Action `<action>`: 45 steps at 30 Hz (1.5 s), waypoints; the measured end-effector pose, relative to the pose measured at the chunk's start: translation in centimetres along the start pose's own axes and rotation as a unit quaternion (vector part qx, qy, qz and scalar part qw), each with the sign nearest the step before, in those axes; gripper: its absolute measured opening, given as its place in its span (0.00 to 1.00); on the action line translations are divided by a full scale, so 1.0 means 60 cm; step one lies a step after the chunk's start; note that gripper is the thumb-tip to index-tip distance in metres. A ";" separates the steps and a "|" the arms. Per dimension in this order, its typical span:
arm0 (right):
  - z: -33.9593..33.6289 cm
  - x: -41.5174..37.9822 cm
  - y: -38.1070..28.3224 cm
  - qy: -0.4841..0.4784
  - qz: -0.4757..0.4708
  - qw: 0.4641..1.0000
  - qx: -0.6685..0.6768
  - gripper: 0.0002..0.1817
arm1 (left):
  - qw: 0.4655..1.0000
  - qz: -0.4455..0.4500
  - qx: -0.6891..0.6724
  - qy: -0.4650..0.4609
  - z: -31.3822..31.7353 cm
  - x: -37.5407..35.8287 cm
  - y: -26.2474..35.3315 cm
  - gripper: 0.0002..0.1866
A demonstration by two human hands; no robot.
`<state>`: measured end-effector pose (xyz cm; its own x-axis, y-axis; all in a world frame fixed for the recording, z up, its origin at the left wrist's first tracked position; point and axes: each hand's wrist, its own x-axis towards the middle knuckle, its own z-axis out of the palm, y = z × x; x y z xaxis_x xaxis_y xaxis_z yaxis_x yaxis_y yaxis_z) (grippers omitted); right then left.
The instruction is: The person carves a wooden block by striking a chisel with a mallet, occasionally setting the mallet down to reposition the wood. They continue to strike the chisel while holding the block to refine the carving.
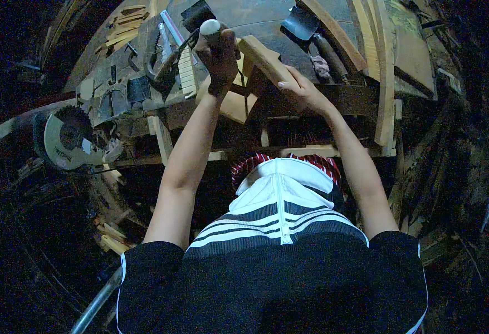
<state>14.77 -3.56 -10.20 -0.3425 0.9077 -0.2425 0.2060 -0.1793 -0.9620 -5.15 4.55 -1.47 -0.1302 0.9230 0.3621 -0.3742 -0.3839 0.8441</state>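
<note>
My left hand (220,58) is raised over the workbench (244,16), its fingers wrapped round a tool handle (210,28) with a pale rounded end; a dark blocky part (196,14) shows just beyond it. In my right hand (303,92) is a wooden bar (268,62), gripped at its near end and slanting up and left. Under both hands, light wooden pieces (236,106) lie at the bench's front edge. Whether the bar touches them I cannot tell.
A circular saw (69,138) sits at the left. Wood offcuts (126,25), a blue-white ruler-like strip (172,26) and a clamp-like tool (155,69) lie at the back left. On the right are a wide metal blade (300,23), a pinkish cloth (319,67) and long boards (386,78).
</note>
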 end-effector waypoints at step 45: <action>0.006 -0.001 0.000 -0.017 0.006 1.000 0.016 0.37 | 0.987 0.026 0.122 0.106 -0.085 0.019 -0.051 0.10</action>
<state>14.47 -3.78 -10.22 -0.3710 0.8924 -0.2569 0.1803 -0.2022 -0.9626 -8.85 6.89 -5.69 -0.3414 0.8766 0.3390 -0.1328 -0.4021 0.9059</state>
